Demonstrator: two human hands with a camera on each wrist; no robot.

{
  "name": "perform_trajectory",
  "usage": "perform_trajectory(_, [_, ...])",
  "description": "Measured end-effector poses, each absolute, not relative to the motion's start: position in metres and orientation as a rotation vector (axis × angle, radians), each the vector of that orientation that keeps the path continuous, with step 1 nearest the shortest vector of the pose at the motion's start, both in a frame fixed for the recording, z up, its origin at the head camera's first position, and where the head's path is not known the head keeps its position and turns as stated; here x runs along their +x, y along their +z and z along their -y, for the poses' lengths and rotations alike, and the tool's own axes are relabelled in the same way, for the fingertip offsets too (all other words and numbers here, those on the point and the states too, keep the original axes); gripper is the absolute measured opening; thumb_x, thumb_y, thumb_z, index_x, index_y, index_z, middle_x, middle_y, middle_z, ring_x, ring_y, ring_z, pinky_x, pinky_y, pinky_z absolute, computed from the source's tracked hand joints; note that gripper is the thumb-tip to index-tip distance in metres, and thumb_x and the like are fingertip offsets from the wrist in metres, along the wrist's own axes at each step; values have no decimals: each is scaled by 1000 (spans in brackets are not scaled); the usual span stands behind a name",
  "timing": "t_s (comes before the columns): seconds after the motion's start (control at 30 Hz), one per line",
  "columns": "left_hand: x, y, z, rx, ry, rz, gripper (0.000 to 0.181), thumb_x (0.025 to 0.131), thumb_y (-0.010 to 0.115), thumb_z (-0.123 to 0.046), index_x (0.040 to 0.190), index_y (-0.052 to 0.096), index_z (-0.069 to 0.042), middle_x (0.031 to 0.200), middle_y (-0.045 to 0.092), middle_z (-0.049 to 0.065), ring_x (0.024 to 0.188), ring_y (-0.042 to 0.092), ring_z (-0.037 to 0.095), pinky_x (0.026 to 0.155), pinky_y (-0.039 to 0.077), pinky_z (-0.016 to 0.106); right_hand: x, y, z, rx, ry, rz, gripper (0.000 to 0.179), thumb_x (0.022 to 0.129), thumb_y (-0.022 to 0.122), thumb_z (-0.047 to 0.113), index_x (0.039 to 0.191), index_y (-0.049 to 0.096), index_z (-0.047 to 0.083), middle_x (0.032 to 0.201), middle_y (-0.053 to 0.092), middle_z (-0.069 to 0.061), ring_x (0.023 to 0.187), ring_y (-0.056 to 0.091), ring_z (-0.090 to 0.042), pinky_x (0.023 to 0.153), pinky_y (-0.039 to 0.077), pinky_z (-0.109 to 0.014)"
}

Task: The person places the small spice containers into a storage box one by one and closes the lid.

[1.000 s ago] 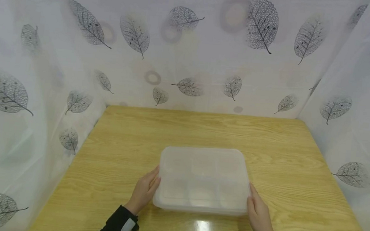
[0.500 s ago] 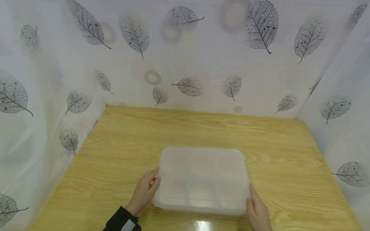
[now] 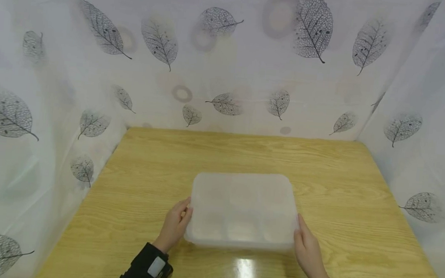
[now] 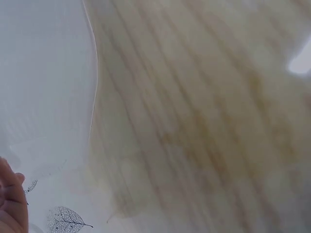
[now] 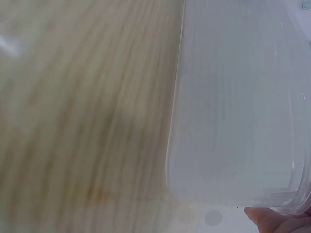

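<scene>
A flat, rectangular, translucent white plastic storage box (image 3: 243, 209) with rounded corners is between my hands. Faint outlines of several compartments show through its top. My left hand (image 3: 173, 226) grips its left edge, thumb on the near side. On the opposite edge, my right hand (image 3: 310, 252) holds it the same way. The left wrist view has the box's pale side (image 4: 43, 77) at left and part of my left hand (image 4: 12, 206) in the corner. In the right wrist view, the box's smooth side (image 5: 238, 97) fills the right half, with fingertips (image 5: 267, 218) at its end.
A yellow wood-grain table (image 3: 158, 151) lies under the box, with a bright light reflection near its front. White curtains with a grey leaf print (image 3: 249, 62) enclose the back and both sides. Dark sleeves and wrist-worn devices (image 3: 155, 266) show on the forearms.
Both hands and the box have shifted slightly up in the head view during the last half second. The box's near edge is now blurred. The grip on both sides is unchanged.
</scene>
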State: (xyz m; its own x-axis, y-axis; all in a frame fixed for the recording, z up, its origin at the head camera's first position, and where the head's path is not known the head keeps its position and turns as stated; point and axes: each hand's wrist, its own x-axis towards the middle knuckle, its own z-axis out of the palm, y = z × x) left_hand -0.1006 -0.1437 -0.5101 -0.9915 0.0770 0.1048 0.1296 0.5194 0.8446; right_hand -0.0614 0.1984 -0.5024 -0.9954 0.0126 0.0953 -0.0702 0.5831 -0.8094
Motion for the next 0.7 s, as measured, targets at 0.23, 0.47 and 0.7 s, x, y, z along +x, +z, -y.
perform_trajectory(0.23, [-118,-509,146,-209,-1436,2689,35,92,45,-9,122,45,9,107,55,16,79,49,17,59,46,23,-76,-506,-196,94,1422,2656,40,93,30,0,128,26,-18,132,29,-33,121,28,-42,93,27,-51])
perform_trajectory(0.47, [-126,-507,146,-186,-1396,2697,35,91,47,-8,121,47,9,112,55,19,78,52,18,57,45,22,-87,-506,-194,80,1452,2672,41,94,27,1,131,22,-17,135,25,-32,123,25,-41,96,25,-52])
perform_trajectory(0.7, [-127,-508,145,-205,-1325,2700,34,90,48,-7,120,48,9,114,54,21,83,55,20,58,47,22,-88,-507,-195,68,1462,2681,42,93,26,1,131,22,-17,135,24,-32,124,24,-40,96,24,-51])
